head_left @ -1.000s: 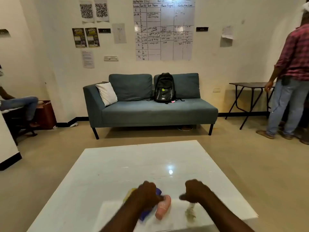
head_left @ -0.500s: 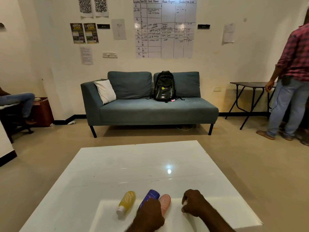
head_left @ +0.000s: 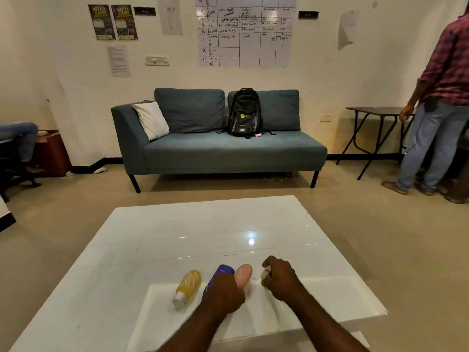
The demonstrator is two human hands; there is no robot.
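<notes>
Three small bottles lie side by side near the front of the white table [head_left: 177, 237]: a yellow bottle [head_left: 189, 285] with a white cap on the left, a dark blue bottle [head_left: 223, 271] in the middle and a pink bottle [head_left: 243, 275] on the right. My left hand [head_left: 223, 293] is curled over the near end of the blue bottle, next to the pink one. My right hand [head_left: 280, 279] is curled to the right of the pink bottle and pinches a small pale object, hard to make out.
A white sheet [head_left: 317, 301] lies under the bottles. Beyond the table stands a blue sofa [head_left: 215, 151] with a black backpack [head_left: 245, 113] and a white cushion [head_left: 151, 120]. A person [head_left: 441, 97] stands at the right by a dark folding table [head_left: 373, 111].
My left hand has drawn back from over the bottles, uncovering the yellow one, and now rests on the blue bottle. My right hand stays curled beside the pink bottle. The camera has tilted down.
</notes>
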